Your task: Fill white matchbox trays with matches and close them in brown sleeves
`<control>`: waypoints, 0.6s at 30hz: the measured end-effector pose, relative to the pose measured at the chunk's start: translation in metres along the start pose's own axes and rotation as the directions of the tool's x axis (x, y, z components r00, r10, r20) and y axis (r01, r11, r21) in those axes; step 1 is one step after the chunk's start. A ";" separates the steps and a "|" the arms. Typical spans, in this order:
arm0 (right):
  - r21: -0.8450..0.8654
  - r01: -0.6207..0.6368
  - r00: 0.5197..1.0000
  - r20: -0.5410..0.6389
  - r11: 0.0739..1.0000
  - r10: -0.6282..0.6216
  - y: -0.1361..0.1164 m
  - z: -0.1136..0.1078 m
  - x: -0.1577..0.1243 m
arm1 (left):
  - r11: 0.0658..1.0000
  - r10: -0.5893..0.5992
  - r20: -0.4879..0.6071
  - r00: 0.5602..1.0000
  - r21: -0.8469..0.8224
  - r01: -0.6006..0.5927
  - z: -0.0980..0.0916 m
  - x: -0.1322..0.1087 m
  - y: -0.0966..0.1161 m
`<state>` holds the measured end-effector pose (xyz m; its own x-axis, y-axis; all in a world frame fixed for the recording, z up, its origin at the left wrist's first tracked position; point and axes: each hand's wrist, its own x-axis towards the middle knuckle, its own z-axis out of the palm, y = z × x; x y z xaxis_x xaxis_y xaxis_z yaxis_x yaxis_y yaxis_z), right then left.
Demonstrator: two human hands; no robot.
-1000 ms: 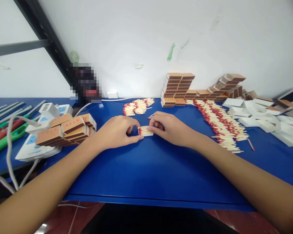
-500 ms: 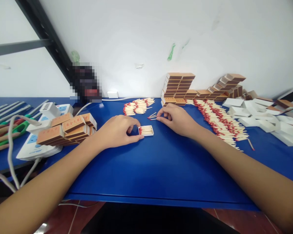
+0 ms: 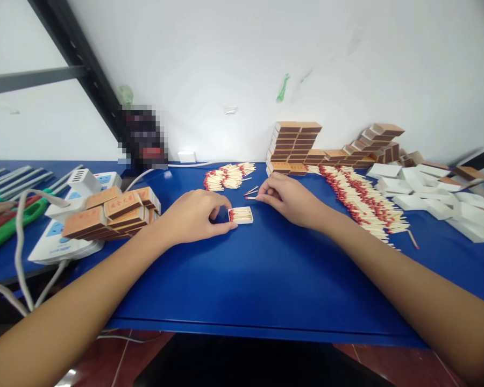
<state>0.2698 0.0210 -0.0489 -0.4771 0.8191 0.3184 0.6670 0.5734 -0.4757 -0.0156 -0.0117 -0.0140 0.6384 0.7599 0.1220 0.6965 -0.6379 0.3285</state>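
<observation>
The left hand point(image 3: 196, 216) holds the left end of the tray point(image 3: 245, 222) between thumb and finger. The tray sits on the table point(image 3: 226, 290) with matches point(image 3: 240, 216) inside. Just behind it, the right hand point(image 3: 286, 196) pinches one match point(image 3: 251, 198).

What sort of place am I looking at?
Probably some kind of workshop, judging by the stacked matchboxes, the rows of loose matches and the open tray of matches on a blue table.

"安全火柴" on matchbox point(image 3: 123, 205)
</observation>
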 end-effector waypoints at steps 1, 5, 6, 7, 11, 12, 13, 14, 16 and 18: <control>0.018 0.013 1.000 0.000 1.000 -0.013 -0.007 0.000 -0.002 | 1.000 0.000 -0.001 1.000 0.000 0.000 0.000 0.000 0.000; 0.052 0.049 0.998 0.043 0.997 -0.052 -0.033 0.000 -0.008 | 1.000 0.010 -0.010 1.000 -0.002 -0.010 0.002 0.000 -0.002; 0.034 0.047 0.998 0.043 0.998 -0.048 -0.035 0.001 -0.009 | 1.000 0.010 -0.011 1.000 -0.002 -0.010 0.002 0.000 -0.002; 0.011 0.040 0.998 0.037 0.999 -0.041 -0.036 0.001 -0.009 | 1.000 0.010 -0.012 1.000 -0.002 -0.010 0.002 0.000 -0.002; -0.029 0.045 0.998 0.036 0.999 -0.044 -0.024 0.000 -0.005 | 1.000 0.014 -0.004 1.000 -0.012 -0.014 0.002 -0.001 -0.001; -0.026 0.056 0.997 0.052 0.998 -0.055 -0.020 0.000 -0.003 | 1.000 0.017 0.000 1.000 -0.016 -0.017 0.002 -0.001 -0.001; -0.025 0.062 0.996 0.070 0.998 -0.060 -0.016 0.000 -0.001 | 1.000 0.021 0.003 1.000 -0.018 -0.021 0.002 -0.001 0.000; -0.027 0.058 0.995 0.087 0.998 -0.056 -0.013 0.000 0.000 | 1.000 0.024 0.006 1.000 -0.018 -0.024 0.002 -0.001 0.000; -0.043 0.023 0.993 0.113 0.999 -0.018 -0.011 0.000 0.002 | 0.999 0.030 0.005 1.000 -0.014 -0.030 0.002 -0.001 0.000; -0.066 -0.020 0.990 0.140 0.998 0.029 -0.010 -0.002 0.003 | 0.999 0.031 0.003 1.000 -0.012 -0.031 0.002 -0.001 0.000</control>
<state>0.2622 0.0177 -0.0415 -0.5328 0.8253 0.1870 0.7127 0.5568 -0.4267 -0.0156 -0.0131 -0.0157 0.6608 0.7395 0.1288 0.6726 -0.6595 0.3356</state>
